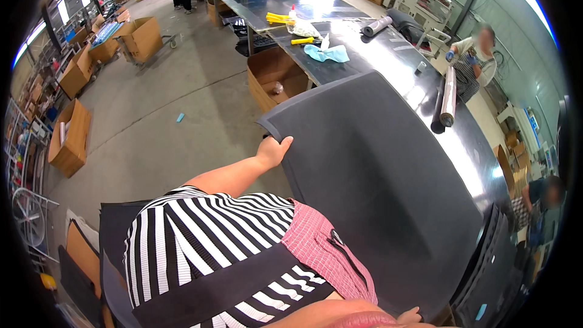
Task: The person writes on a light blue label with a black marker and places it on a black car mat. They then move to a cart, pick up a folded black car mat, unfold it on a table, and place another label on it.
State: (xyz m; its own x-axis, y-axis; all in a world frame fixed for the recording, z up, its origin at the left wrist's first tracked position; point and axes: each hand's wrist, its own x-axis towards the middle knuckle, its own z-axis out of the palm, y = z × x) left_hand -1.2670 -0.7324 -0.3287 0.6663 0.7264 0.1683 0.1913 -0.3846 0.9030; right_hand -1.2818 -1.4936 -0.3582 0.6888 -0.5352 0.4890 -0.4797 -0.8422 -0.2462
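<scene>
A large, dark grey flexible sheet (376, 176) spreads in front of me, its far part over the metal-topped table (461, 152). My left hand (275, 150) is closed on the sheet's left edge near the far corner, thumb on top and fingers underneath. At the bottom of the view, my right hand (410, 315) shows only in part, at the sheet's near edge. Its fingers look bent around that edge, though most of the hand is hidden. A stack of similar dark sheets (486, 267) lies to the right of the near end.
Rolls of dark material (448, 97), a light blue cloth (327, 53) and a yellow-handled tool (302, 41) lie on the table. Beside it stands an open cardboard box (273, 76). Two co-workers (477, 61) are across the table. More boxes (71, 140) line the left side.
</scene>
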